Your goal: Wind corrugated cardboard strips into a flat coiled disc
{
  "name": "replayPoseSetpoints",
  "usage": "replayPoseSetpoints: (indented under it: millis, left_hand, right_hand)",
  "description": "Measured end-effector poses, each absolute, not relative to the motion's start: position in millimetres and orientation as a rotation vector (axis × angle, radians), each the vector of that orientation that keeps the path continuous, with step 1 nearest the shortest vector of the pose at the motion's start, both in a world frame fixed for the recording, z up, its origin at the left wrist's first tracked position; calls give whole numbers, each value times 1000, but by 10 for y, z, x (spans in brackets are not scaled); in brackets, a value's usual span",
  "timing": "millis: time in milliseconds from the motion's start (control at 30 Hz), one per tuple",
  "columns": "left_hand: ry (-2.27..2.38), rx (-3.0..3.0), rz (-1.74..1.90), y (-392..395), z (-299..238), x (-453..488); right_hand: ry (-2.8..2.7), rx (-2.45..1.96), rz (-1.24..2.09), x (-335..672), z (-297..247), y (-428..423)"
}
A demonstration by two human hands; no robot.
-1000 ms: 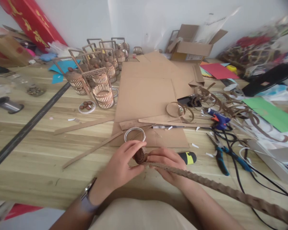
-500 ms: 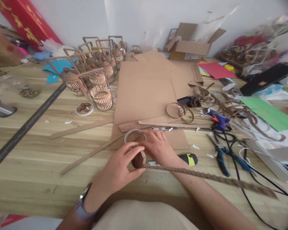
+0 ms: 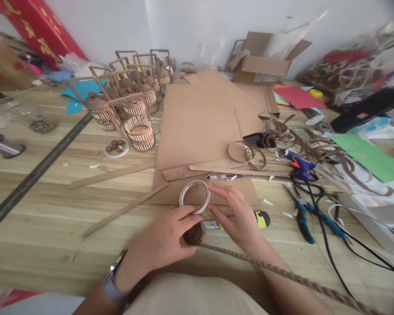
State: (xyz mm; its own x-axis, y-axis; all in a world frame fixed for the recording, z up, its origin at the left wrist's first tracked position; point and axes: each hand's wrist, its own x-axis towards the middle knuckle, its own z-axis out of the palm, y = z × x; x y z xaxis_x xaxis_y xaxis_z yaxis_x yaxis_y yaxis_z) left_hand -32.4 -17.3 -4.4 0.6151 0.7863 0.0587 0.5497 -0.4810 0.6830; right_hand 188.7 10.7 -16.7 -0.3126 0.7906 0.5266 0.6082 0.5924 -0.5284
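Between the thumb and fingers of my left hand [image 3: 166, 234] is a tightly wound coil [image 3: 194, 234] of brown corrugated cardboard strip. Its loose tail [image 3: 269, 264] runs off to the lower right, across my right forearm. A pale ring [image 3: 195, 197], like a tape core, stands just beyond the coil. The thumb and fingertips of my right hand [image 3: 238, 212] grip its right edge, while my left fingers come close to its lower rim. Partly behind my right hand lies a yellow-green and black utility knife [image 3: 262, 219].
Cardboard sheets [image 3: 200, 131] lie ahead, with cut strips [image 3: 124, 210] to the left. Small woven baskets [image 3: 139, 131] stand at the back left, near a dish of brown beads [image 3: 116, 148]. Pliers [image 3: 304, 218], a blue glue gun [image 3: 298, 164], cables and curled strips [image 3: 289, 135] crowd the right.
The ring has shifted right and nearer, showing more fully. My right hand has drawn back to the right, away from the coil. The coil has turned and come slightly nearer, its tail now hanging lower.
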Motion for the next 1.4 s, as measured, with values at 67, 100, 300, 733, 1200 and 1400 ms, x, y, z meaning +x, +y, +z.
replayPoseSetpoints:
  millis: [67, 100, 300, 733, 1200, 1400]
  left_hand:
    - [1054, 2217, 493, -174, -55, -317]
    - [1057, 2222, 493, -174, -60, -314]
    - [1124, 2236, 498, -152, -74, -305]
    - [1168, 2302, 471, -142, -87, -253]
    - [1143, 2296, 507, -187, -83, -230]
    - [1081, 2293, 589, -203, -42, -221]
  right_hand:
    - [-1998, -1115, 264, 1879, -172, 86]
    - [-1981, -1123, 262, 1875, -170, 79]
    - [-1853, -1134, 318, 1864, -149, 77]
    - [-2064, -1033, -317, 1879, -160, 127]
    - [-2126, -1089, -320, 1847, -190, 85]
    - [-1849, -1144, 250, 1771, -164, 85]
